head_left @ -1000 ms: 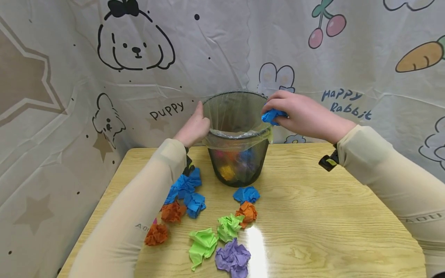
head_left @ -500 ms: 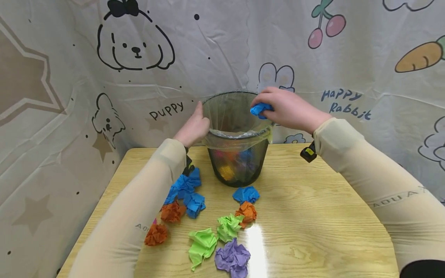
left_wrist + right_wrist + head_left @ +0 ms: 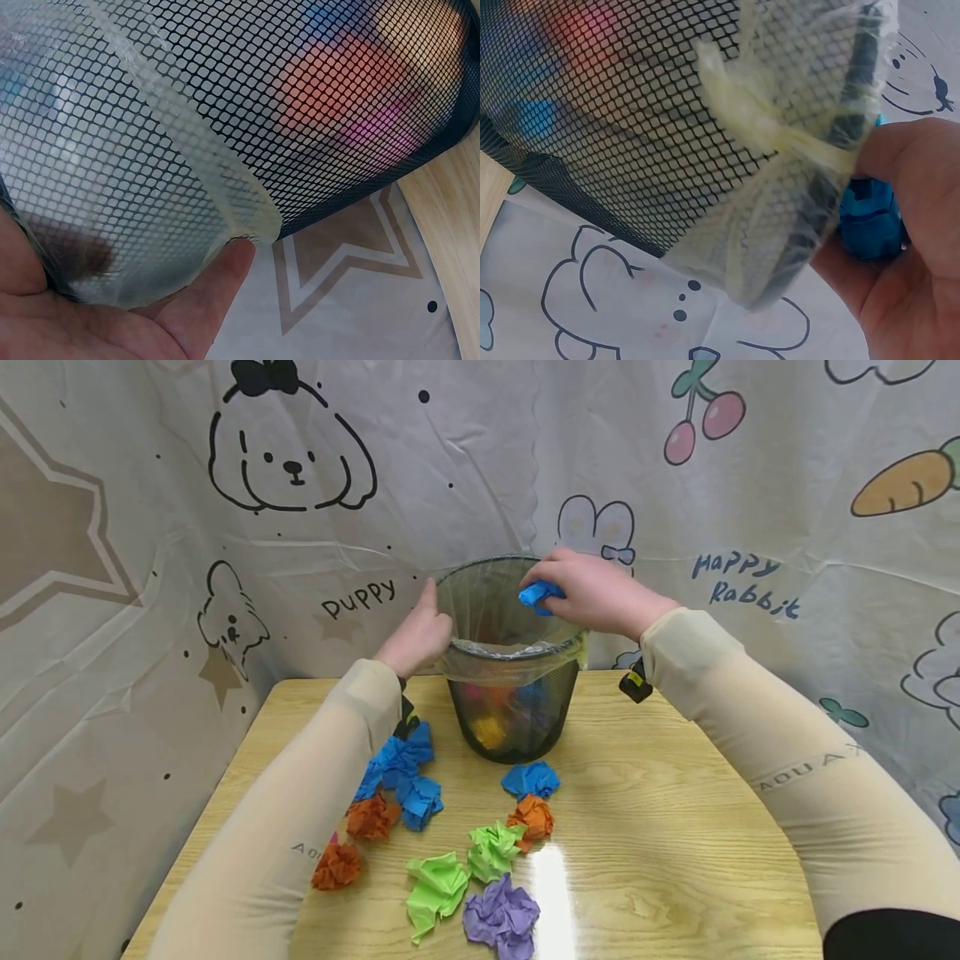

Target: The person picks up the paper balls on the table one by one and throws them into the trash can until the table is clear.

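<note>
Right hand [image 3: 592,593], pinching blue paper [image 3: 540,595], has moved in over the bin [image 3: 558,714], seemingly aligned for release; left hand [image 3: 418,637] grips its left side.

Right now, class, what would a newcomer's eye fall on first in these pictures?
Likely the black mesh bin at the head view's centre, a translucent liner folded over its rim. The left hand grips its left side; at its mouth, the right hand holds a blue paper ball. Bright crumpled papers lie in front.
</note>
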{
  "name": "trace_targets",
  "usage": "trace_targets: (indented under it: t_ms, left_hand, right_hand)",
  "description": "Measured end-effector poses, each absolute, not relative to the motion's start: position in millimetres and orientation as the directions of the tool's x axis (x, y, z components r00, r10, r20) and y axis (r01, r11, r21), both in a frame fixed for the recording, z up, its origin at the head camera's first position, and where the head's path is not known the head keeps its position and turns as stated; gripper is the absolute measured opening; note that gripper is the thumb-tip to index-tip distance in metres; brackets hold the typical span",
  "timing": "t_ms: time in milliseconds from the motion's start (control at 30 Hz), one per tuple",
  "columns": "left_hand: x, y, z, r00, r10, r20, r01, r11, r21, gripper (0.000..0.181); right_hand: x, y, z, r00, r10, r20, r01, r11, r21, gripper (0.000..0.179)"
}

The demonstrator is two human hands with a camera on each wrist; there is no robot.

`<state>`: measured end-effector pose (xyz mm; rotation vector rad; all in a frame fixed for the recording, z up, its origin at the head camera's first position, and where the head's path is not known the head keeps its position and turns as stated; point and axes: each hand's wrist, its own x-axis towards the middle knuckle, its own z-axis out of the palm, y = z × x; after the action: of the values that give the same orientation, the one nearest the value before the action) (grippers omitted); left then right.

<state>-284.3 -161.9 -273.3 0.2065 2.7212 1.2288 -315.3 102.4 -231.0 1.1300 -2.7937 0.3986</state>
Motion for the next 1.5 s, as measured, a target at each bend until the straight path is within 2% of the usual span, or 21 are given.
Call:
trace_targets:
  t_ms: [267, 533, 833, 1233, 1500]
  left_hand:
    - [-284, -160, -273, -0.979, 0.191, -0.075, 0.070, 0.653, 0.754, 0.071]
    - [-285, -160, -274, -0.979, 0.191, -0.070, 0.074, 0.656, 0.751, 0.071]
    - [-284, -161, -274, -0.980, 0.182, -0.084, 0.057, 0.656, 0.752, 0.070]
    - [-284, -162, -273, -0.979, 0.189, -0.081, 0.066, 0.660, 0.749, 0.070]
    - [-284, -161, -272, -0.979, 0.184, -0.085, 0.060, 0.663, 0.747, 0.070]
  right_hand:
    - [-318, 99, -234, -0.719, -0.676, 0.163, -0.695, 0.699, -0.167, 0.037]
    - [-320, 99, -235, -0.737, -0.669, 0.097, -0.675, 0.724, -0.142, 0.057]
    - [-313, 106, -235, -0.735, -0.665, 0.131, -0.678, 0.727, -0.113, 0.065]
    - [-285, 111, -238, -0.658, -0.714, 0.237, -0.743, 0.666, -0.058, 0.072]
    - [-256, 112, -244, -0.572, -0.774, 0.271, -0.805, 0.593, -0.006, 0.072]
